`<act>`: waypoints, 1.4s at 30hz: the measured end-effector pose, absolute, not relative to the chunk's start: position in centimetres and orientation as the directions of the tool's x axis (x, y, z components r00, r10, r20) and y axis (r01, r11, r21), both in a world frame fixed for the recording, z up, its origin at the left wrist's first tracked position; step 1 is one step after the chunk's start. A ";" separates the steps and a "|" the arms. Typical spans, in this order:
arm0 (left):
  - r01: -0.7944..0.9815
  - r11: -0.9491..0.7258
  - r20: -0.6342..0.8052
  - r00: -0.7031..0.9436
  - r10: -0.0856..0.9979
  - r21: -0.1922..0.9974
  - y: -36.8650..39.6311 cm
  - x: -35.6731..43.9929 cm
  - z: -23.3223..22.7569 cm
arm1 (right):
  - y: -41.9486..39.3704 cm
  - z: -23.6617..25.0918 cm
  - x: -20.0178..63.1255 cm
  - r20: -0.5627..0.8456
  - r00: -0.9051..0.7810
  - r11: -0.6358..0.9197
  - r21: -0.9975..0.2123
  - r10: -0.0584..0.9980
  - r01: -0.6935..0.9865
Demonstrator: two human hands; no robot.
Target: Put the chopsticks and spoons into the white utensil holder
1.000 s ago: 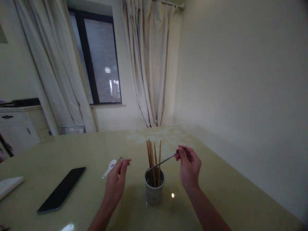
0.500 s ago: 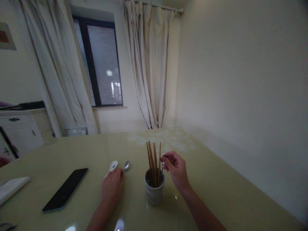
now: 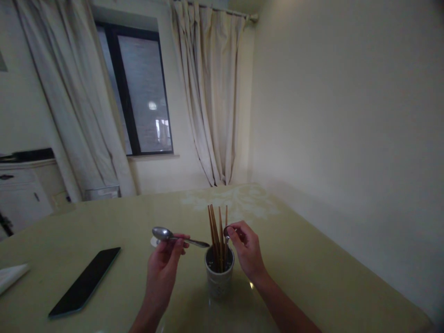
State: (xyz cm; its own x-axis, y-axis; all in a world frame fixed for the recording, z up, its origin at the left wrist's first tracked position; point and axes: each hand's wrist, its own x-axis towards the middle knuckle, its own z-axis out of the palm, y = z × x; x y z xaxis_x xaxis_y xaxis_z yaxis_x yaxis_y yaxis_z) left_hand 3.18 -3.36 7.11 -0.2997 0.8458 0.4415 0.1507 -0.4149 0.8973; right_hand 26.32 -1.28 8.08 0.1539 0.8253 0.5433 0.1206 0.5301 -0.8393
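Note:
My left hand point(image 3: 165, 263) is closed on a metal spoon point(image 3: 162, 233), held level above the table with its bowl to the left and the handle tip close to the cup's rim. Behind that hand, part of a white spoon point(image 3: 153, 241) lies on the table, mostly hidden. A grey cup point(image 3: 219, 283) stands upright with several wooden chopsticks point(image 3: 214, 231) leaning in it. At the cup's right side, my right hand point(image 3: 248, 249) pinches a second metal spoon point(image 3: 226, 232) by its bowl end, its handle pointing down into the cup.
A black phone point(image 3: 85, 282) lies on the greenish table point(image 3: 294, 259) at the left. Beyond it, a white object point(image 3: 12, 277) is cut off by the frame edge. A wall point(image 3: 347, 115) runs along the table's right side, with curtains and a window behind.
My left hand has picked the metal spoon up off the table and turned it sideways toward the cup. My right hand stays by the cup with its spoon. The view has shifted slightly right.

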 end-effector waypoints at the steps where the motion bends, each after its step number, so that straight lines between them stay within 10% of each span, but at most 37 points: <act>1: 0.137 -0.408 0.430 -0.274 0.860 0.903 -3.6 3.5 7.1 | -1.3 8.0 26.2 0.542 0.156 0.529 -0.840 0.826 0.120; 10: 0.330 -0.429 0.455 -0.001 0.891 0.841 -4.1 5.8 6.0 | -1.3 7.6 26.0 0.522 0.154 0.517 -0.853 0.839 0.075; 16: 0.491 -0.359 0.458 -0.094 0.884 0.794 -2.2 3.3 5.1 | -1.4 7.3 25.7 0.495 0.164 0.502 -0.865 0.854 -0.002; 20: 0.896 -0.042 0.460 -0.186 0.868 0.442 -0.4 -0.2 2.2 | -1.3 7.3 25.7 0.490 0.189 0.505 -0.863 0.851 -0.033; 25: 0.974 0.053 0.284 -0.116 0.952 0.221 0.0 -1.4 0.4 | -0.8 7.1 25.8 0.459 0.211 0.484 -0.870 0.863 -0.090; 34: 0.867 -0.072 0.308 -0.097 0.946 0.493 0.3 -1.0 1.5 | 0.9 5.5 25.9 0.216 0.210 0.270 -0.924 0.953 -0.270; 42: 0.340 -0.234 0.282 -0.098 0.954 0.911 0.6 1.8 1.3 | 2.5 2.7 25.3 0.198 0.050 0.203 -0.973 0.979 -0.114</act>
